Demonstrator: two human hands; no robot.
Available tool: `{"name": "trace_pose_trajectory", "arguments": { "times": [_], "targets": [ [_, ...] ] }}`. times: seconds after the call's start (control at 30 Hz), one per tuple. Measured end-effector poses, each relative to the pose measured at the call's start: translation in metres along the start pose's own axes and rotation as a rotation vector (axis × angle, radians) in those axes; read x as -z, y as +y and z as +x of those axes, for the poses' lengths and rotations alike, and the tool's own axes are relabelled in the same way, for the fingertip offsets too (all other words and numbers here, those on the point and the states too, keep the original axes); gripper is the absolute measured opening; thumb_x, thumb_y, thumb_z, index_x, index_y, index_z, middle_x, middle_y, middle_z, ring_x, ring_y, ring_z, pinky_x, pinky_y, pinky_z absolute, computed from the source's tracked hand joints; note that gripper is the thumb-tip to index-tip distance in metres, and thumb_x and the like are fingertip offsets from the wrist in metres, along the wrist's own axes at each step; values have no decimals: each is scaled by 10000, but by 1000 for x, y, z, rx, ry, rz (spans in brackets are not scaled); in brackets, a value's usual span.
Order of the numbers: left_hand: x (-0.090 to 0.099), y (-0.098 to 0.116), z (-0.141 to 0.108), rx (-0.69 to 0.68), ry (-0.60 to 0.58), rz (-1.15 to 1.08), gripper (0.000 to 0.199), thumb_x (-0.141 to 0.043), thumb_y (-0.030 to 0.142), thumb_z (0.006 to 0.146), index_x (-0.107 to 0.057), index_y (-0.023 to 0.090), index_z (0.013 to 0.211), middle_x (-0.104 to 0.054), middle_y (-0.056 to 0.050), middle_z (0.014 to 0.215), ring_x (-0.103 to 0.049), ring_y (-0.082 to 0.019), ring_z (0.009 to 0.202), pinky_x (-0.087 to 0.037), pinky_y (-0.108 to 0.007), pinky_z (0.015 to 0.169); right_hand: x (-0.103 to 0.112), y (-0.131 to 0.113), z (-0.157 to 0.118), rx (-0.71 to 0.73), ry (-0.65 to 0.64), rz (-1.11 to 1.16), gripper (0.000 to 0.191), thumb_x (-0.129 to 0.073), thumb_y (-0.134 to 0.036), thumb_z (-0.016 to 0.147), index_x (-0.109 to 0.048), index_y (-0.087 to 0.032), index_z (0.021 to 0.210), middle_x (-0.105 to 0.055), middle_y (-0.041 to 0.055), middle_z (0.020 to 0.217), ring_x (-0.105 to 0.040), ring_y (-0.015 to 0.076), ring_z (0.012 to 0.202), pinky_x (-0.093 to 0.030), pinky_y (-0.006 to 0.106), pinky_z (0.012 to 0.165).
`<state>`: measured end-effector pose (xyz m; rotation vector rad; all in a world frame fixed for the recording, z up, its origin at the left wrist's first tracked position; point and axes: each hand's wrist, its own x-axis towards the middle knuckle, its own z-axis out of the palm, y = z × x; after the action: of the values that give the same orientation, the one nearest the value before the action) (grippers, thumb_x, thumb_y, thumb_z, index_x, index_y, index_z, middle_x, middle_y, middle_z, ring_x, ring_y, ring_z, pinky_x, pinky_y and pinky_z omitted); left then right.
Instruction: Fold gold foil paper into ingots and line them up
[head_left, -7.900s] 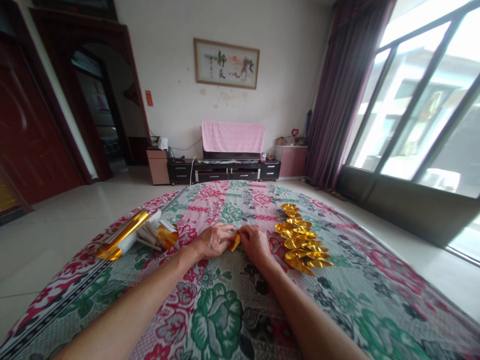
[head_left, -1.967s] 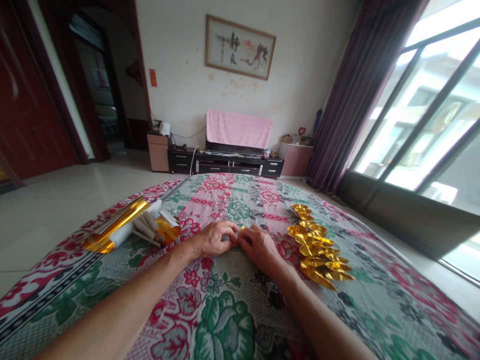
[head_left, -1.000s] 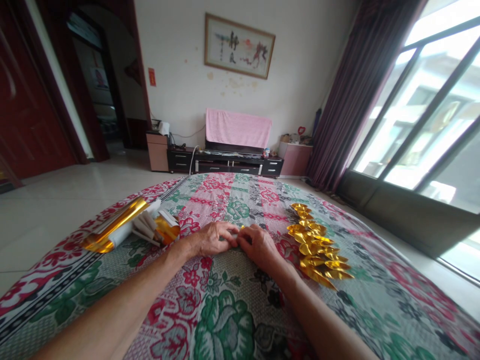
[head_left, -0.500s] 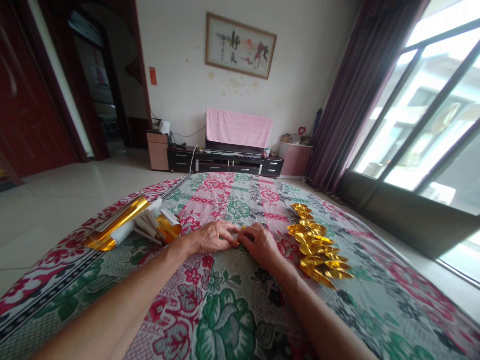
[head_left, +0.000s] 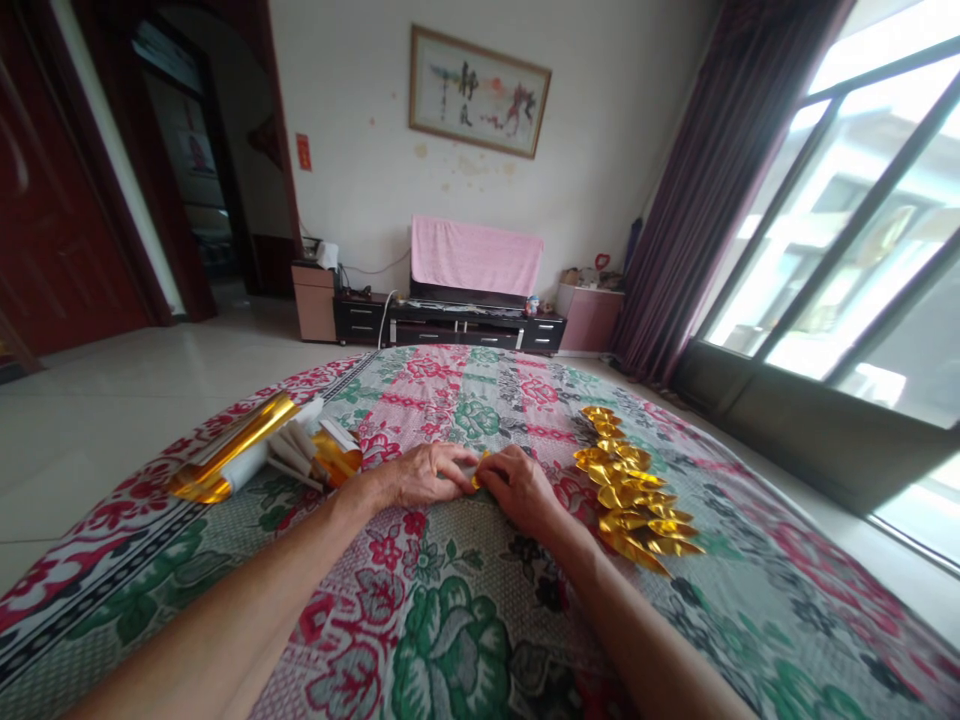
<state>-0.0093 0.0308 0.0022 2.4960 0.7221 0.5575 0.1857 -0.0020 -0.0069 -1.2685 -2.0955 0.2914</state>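
A small piece of gold foil (head_left: 475, 482) shows between my two hands, just above the middle of the patterned cloth (head_left: 450, 640). My left hand (head_left: 431, 474) pinches it from the left, fingers bent. From the right, my right hand (head_left: 513, 484) pinches the same piece, its fingertips close to those of the left. Most of the foil is hidden by the fingers. Folded gold foil pieces (head_left: 634, 490) lie in an overlapping row to the right of my right hand.
Left on the cloth lie a gold foil roll (head_left: 247, 445), white sticks or rolled papers (head_left: 292, 450) and more gold foil (head_left: 336, 456). Beyond the far edge stands a low black cabinet (head_left: 457, 328) with a pink towel (head_left: 476, 256) above it.
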Motion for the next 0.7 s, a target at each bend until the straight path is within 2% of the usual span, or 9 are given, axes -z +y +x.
{"name": "trace_pose_trajectory", "arguments": {
  "times": [0.17,0.33,0.53,0.7],
  "targets": [
    [2,3,0,8,-8,9,221,-551,168,745,-725,242,858,-589,0,1219,-543,-161,1101,-370,-289,1006,1,3,0,18,-9,-4,186,-510,-152,828,-687,-190,783,-598,30,754,-546,136,775,-398,230,715],
    [2,2,0,-21,-8,6,253,-541,126,733,-721,246,864,-582,4,1230,-539,-150,1104,-372,-296,1007,2,0,0,-51,-20,-14,271,-451,-81,818,-698,-192,821,-599,39,807,-551,119,752,-402,224,716],
    [2,2,0,-27,-20,-22,235,-547,156,747,-727,264,854,-579,25,1232,-525,-157,1123,-365,-279,1008,0,-7,-1,-82,18,-34,86,-588,-219,767,-666,-186,752,-590,26,759,-529,133,755,-395,232,694],
    [2,1,0,-5,-18,-21,214,-555,197,759,-727,273,863,-576,22,1235,-524,-159,1124,-361,-286,1011,2,-6,0,-58,-10,-16,65,-604,-201,754,-665,-181,742,-595,22,748,-520,134,746,-384,232,676]
  ]
}}
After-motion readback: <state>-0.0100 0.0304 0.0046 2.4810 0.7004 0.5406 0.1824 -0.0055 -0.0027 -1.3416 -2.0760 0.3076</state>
